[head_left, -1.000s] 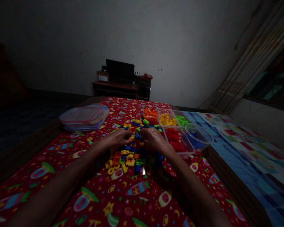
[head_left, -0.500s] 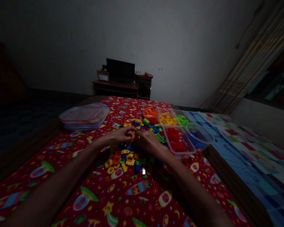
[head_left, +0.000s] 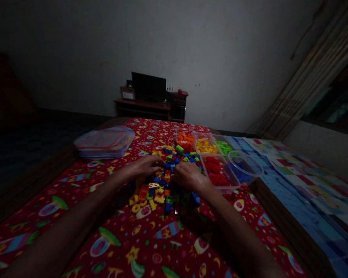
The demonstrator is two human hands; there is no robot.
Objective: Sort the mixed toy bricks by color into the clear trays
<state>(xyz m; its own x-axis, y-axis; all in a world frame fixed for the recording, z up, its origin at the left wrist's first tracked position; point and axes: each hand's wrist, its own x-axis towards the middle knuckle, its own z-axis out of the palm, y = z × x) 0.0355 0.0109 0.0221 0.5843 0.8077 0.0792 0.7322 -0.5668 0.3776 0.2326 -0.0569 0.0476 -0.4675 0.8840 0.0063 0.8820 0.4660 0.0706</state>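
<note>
A mixed pile of toy building bricks (head_left: 157, 185) in yellow, blue, red, green and orange lies on a red patterned cloth (head_left: 127, 235). Over its left side reaches my left hand (head_left: 147, 165), thumb and fingers apart, with no brick visible in it. On the right of the pile, my right hand (head_left: 188, 173) is curled with the knuckles up. Its fingertips are hidden, so whatever it may hold does not show. Just beyond that hand stands a clear box of red bricks (head_left: 219, 173).
Behind the red box are containers of orange bricks (head_left: 185, 139), yellow bricks (head_left: 205, 146) and green bricks (head_left: 224, 147). A round tub (head_left: 255, 172) with blue bricks stands at the right. Stacked clear lids (head_left: 104, 143) lie at left. Bedding (head_left: 290, 170) spreads beyond the table's right edge.
My hands have moved apart: the left slightly left, the right slightly right. More blue and red bricks show between them. An orange piece seen by the left fingertips is no longer visible there.
</note>
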